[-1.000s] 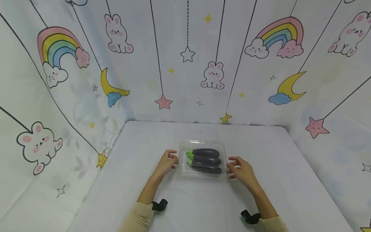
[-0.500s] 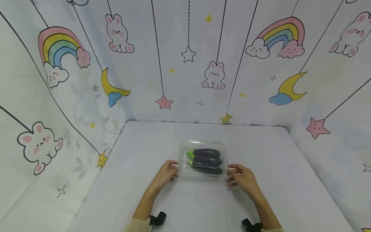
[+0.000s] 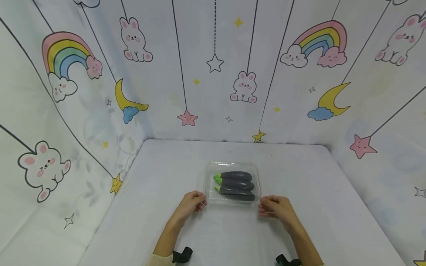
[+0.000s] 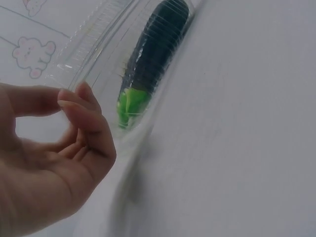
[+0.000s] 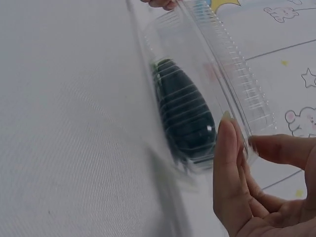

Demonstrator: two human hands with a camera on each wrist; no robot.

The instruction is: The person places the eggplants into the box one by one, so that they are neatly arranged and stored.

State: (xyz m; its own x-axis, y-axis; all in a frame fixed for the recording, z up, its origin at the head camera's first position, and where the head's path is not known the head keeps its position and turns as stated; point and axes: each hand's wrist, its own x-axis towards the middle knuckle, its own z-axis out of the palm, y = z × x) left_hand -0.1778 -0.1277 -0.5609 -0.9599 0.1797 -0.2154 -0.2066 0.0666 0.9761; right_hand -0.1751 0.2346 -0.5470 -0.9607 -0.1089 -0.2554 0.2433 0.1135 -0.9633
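Observation:
A clear plastic clamshell box (image 3: 233, 166) lies closed on the white table, with three dark eggplants (image 3: 234, 184) inside, their green stem ends to the left. My left hand (image 3: 191, 205) is at the box's near left corner; in the left wrist view its thumb and index finger pinch the rim there. At the near right corner, my right hand (image 3: 276, 210) pinches the rim between thumb and index finger, as the right wrist view shows. The nearest eggplant shows through the ribbed wall in both wrist views.
The white table (image 3: 166, 162) spreads around the box. Behind it and at both sides hangs a pale cloth (image 3: 213, 92) printed with rabbits, rainbows, moons and stars. A black wrist device (image 3: 183, 255) sits on the left wrist and another (image 3: 287, 260) on the right.
Both hands have slid toward me along the box's sides, from mid-side to the near corners, and their fingers have closed on the rim. The box has stayed in place.

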